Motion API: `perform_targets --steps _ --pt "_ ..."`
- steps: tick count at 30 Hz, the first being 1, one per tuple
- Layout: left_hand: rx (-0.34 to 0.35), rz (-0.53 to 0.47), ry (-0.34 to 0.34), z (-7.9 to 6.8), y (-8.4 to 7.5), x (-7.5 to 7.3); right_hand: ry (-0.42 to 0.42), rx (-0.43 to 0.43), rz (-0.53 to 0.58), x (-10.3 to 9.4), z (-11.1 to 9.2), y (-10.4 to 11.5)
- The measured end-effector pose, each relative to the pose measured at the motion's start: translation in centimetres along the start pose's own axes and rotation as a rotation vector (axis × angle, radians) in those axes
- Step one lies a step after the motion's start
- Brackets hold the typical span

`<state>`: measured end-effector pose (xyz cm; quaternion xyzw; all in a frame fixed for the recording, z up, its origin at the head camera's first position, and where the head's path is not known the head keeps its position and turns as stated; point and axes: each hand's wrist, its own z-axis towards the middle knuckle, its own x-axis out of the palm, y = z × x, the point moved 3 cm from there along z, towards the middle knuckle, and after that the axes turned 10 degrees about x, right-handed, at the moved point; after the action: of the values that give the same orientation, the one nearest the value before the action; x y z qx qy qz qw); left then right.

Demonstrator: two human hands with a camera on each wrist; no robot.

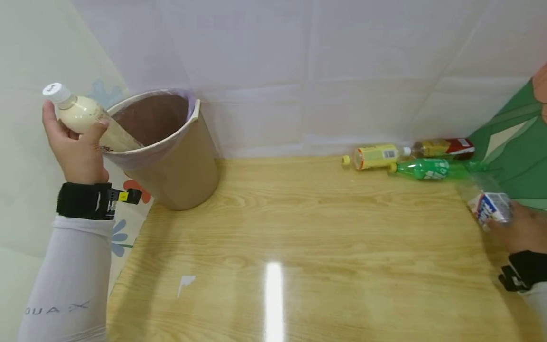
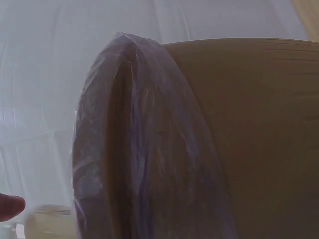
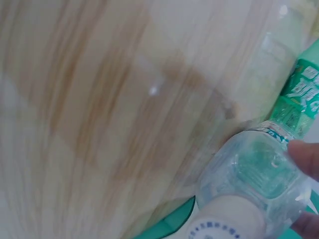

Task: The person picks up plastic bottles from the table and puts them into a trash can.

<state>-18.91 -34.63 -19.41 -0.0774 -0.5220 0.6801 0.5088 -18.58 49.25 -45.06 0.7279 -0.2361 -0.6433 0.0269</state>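
Cream-coloured bottle [image 1: 80,114] with a white cap [image 1: 57,93] is in the left hand [image 1: 81,154], gripped round its upper body, tilted, lower end in the mouth of the lined tan bin [image 1: 188,171]. Cap print and body lettering too small to read. Right hand [image 1: 522,228] grips a clear bottle [image 1: 489,209] near the table's right edge. Its label is red, white and blue, brand blurred; right wrist view shows dark blue characters curving round its pale cap [image 3: 227,219], not legible. Nearby on the wood-grain table [image 1: 299,213]: green bottle [image 1: 433,169], white lettering on green label, name unclear; yellow-label bottle [image 1: 376,156] with barcode; red-and-yellow-label bottle [image 1: 453,148]. Left sleeve [image 1: 68,275] carries partial lettering, "UA" legible.
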Motion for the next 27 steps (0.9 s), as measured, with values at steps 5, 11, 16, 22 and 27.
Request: perform_targets --steps 5,11,16,22,27 --pt "-0.011 0.116 0.014 -0.8 -0.3 0.6 -0.118 0.012 0.044 0.1 -1.8 2.2" --pt "0.086 0.128 0.123 -4.2 0.2 2.1 -0.165 -0.009 0.155 0.6 -4.0 6.8" --pt "0.138 0.045 0.251 -8.0 1.7 3.7 -0.14 -0.198 0.229 1.3 -5.9 11.0" --pt "-0.005 0.023 0.484 -14.3 6.8 6.0 -0.125 -0.351 0.298 2.7 -9.5 16.7" --pt "-0.179 0.056 0.622 -20.5 11.8 7.9 -0.155 -0.506 0.358 4.4 -12.0 21.6"
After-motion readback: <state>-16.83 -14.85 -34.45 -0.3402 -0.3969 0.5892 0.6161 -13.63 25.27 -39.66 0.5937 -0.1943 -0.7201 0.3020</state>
